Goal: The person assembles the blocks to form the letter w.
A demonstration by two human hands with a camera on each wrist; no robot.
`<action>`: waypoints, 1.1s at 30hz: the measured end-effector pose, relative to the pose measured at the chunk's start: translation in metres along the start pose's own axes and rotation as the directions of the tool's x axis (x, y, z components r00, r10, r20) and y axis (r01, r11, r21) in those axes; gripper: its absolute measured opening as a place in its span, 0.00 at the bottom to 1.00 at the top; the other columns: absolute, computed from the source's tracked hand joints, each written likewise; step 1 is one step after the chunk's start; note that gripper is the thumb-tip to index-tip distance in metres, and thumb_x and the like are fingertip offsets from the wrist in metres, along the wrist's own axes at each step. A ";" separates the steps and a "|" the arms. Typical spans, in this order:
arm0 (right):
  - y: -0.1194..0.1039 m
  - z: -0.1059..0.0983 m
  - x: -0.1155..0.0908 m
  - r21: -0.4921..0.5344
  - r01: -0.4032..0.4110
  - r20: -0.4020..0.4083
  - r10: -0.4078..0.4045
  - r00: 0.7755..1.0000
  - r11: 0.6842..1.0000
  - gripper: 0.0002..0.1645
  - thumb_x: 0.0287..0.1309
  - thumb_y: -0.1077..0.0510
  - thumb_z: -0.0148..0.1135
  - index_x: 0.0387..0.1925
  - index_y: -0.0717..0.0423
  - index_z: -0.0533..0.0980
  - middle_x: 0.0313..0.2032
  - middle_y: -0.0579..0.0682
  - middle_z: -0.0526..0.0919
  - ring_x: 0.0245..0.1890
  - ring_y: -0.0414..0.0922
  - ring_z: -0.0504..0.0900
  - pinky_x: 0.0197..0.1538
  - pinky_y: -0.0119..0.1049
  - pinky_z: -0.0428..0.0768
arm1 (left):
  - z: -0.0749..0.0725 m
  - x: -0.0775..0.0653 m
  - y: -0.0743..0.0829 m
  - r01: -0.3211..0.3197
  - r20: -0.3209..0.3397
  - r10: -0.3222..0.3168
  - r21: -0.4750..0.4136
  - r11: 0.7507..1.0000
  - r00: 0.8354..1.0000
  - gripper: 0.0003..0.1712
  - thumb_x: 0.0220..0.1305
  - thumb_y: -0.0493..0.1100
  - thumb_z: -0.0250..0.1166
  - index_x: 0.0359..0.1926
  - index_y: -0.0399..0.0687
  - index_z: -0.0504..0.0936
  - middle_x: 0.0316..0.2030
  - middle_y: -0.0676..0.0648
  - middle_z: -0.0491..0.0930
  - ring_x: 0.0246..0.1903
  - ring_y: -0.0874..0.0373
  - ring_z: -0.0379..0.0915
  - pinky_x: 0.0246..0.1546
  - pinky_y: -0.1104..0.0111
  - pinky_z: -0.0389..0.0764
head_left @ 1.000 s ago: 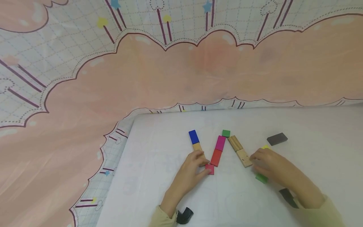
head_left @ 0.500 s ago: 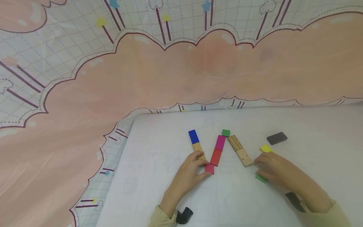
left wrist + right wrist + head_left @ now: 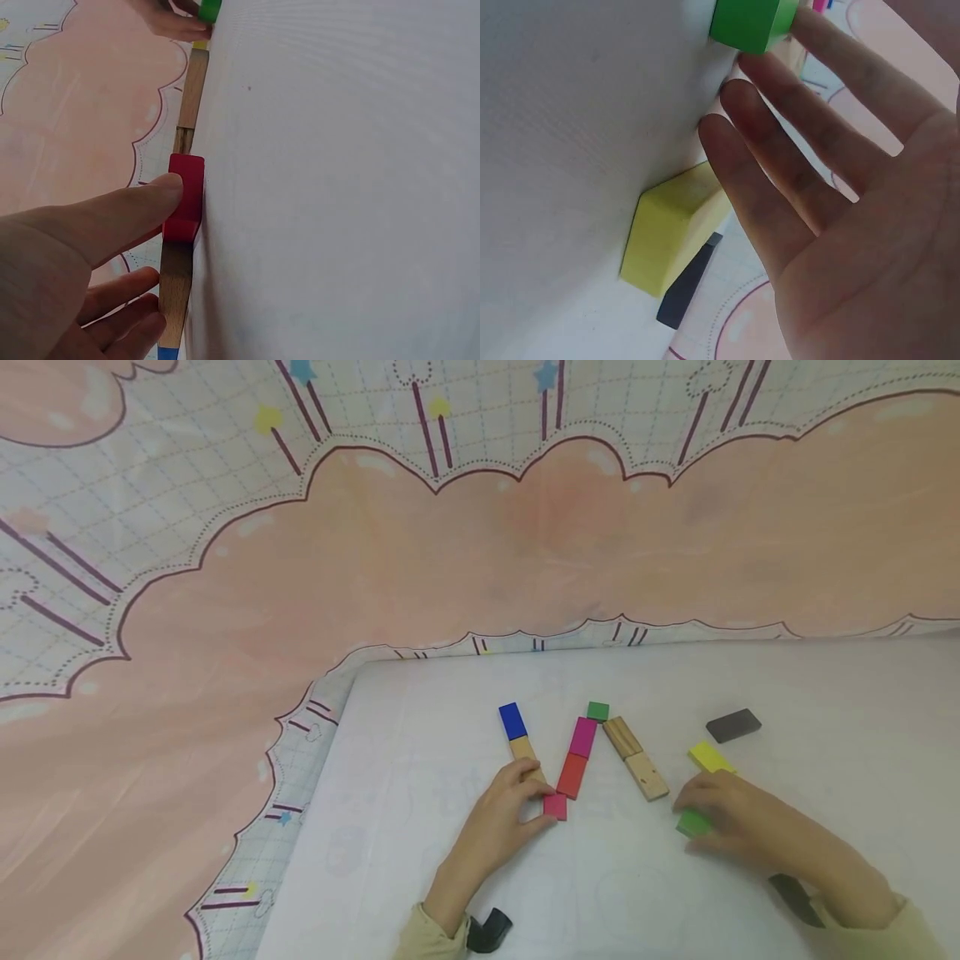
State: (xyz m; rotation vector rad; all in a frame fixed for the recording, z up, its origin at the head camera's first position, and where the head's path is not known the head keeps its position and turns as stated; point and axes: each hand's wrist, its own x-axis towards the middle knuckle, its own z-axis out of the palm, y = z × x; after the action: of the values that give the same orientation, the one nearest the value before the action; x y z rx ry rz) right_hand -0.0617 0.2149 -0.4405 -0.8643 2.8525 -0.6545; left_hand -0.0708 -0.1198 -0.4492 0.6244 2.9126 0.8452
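My left hand [image 3: 497, 814] pinches a small pinkish-red block [image 3: 555, 808] at the bottom of a V-shaped row. In the left wrist view its thumb lies against that red block [image 3: 189, 199], while other fingers are beside a plain wooden block [image 3: 176, 300]. Around a green block [image 3: 692, 823] at the right, my right hand [image 3: 742, 818] has fingers on the far side and thumb on the near side. The right wrist view has the fingers loosely extended, one fingertip by the green block [image 3: 754, 22]; whether it touches cannot be told, and the thumb is hidden.
The row also has blue [image 3: 513, 722], red [image 3: 572, 776], magenta [image 3: 582, 737] and small green [image 3: 597, 711] blocks, then two wooden ones [image 3: 636, 758]. Yellow [image 3: 709, 757] and black [image 3: 733, 726] blocks lie loose beyond my right hand. A patterned cloth [image 3: 480, 560] hangs behind the white table [image 3: 420, 727].
My right hand has moved from the lower wooden block's end toward the near right, to the green block, uncovering the yellow block. The left hand has stayed in place.
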 end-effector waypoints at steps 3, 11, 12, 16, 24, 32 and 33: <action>0.002 0.000 -0.002 -0.008 0.026 0.004 -0.026 1.000 1.000 0.21 0.41 0.52 0.80 0.41 0.42 0.83 0.45 0.40 0.81 0.47 0.46 0.78 0.52 0.49 0.81 | 0.000 0.000 0.000 -0.002 -0.003 0.002 0.000 1.000 1.000 0.18 0.56 0.46 0.75 0.49 0.53 0.86 0.65 0.48 0.71 0.67 0.53 0.65 0.65 0.58 0.73; 0.004 0.003 -0.003 -0.040 0.051 -0.034 -0.053 0.998 0.998 0.23 0.38 0.59 0.81 0.41 0.45 0.84 0.45 0.42 0.80 0.47 0.47 0.79 0.52 0.48 0.81 | 0.000 -0.001 0.000 0.005 -0.006 -0.005 0.006 1.000 1.000 0.18 0.56 0.46 0.75 0.49 0.53 0.86 0.65 0.49 0.71 0.67 0.53 0.65 0.65 0.59 0.73; 0.005 0.003 -0.003 -0.041 0.047 -0.034 -0.048 0.998 0.998 0.22 0.39 0.59 0.81 0.41 0.45 0.84 0.45 0.42 0.80 0.47 0.47 0.79 0.52 0.48 0.81 | 0.000 0.000 0.000 0.006 -0.006 -0.006 0.004 1.000 1.000 0.18 0.56 0.46 0.75 0.49 0.53 0.86 0.66 0.49 0.71 0.67 0.53 0.65 0.65 0.59 0.73; 0.006 0.004 -0.003 -0.043 0.061 -0.048 -0.063 0.997 0.997 0.22 0.38 0.59 0.80 0.41 0.47 0.85 0.43 0.40 0.79 0.44 0.44 0.78 0.49 0.45 0.82 | 0.000 0.000 0.001 0.012 -0.003 -0.012 -0.003 1.000 1.000 0.18 0.56 0.46 0.75 0.49 0.53 0.86 0.66 0.49 0.71 0.67 0.54 0.65 0.65 0.59 0.72; 0.006 0.004 -0.002 -0.027 0.068 -0.054 -0.069 0.996 0.997 0.22 0.38 0.61 0.80 0.41 0.48 0.85 0.39 0.37 0.77 0.39 0.38 0.76 0.44 0.38 0.83 | 0.001 -0.001 0.002 0.010 -0.002 -0.010 0.002 1.000 1.000 0.18 0.56 0.46 0.75 0.48 0.54 0.86 0.65 0.49 0.71 0.67 0.54 0.65 0.65 0.60 0.72; 0.000 -0.001 0.002 -0.021 -0.035 0.032 0.036 0.999 0.999 0.22 0.42 0.61 0.79 0.43 0.45 0.84 0.41 0.38 0.81 0.43 0.43 0.80 0.49 0.44 0.84 | 0.000 -0.001 0.002 0.006 -0.004 -0.006 0.003 1.000 1.000 0.18 0.56 0.46 0.75 0.48 0.54 0.86 0.65 0.49 0.71 0.67 0.54 0.65 0.65 0.59 0.73; 0.000 -0.001 0.003 -0.020 -0.041 0.034 0.041 0.999 0.999 0.23 0.42 0.61 0.79 0.43 0.45 0.84 0.42 0.39 0.82 0.43 0.43 0.80 0.49 0.44 0.83 | 0.000 -0.001 0.002 0.006 -0.005 -0.006 0.003 1.000 1.000 0.18 0.56 0.46 0.75 0.48 0.54 0.86 0.65 0.49 0.71 0.67 0.54 0.65 0.65 0.59 0.72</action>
State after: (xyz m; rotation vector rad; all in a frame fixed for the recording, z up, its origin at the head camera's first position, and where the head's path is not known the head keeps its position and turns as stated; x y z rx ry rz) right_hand -0.0640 0.2135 -0.4395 -0.8093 2.8419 -0.6031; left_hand -0.0691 -0.1190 -0.4480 0.6145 2.9196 0.8425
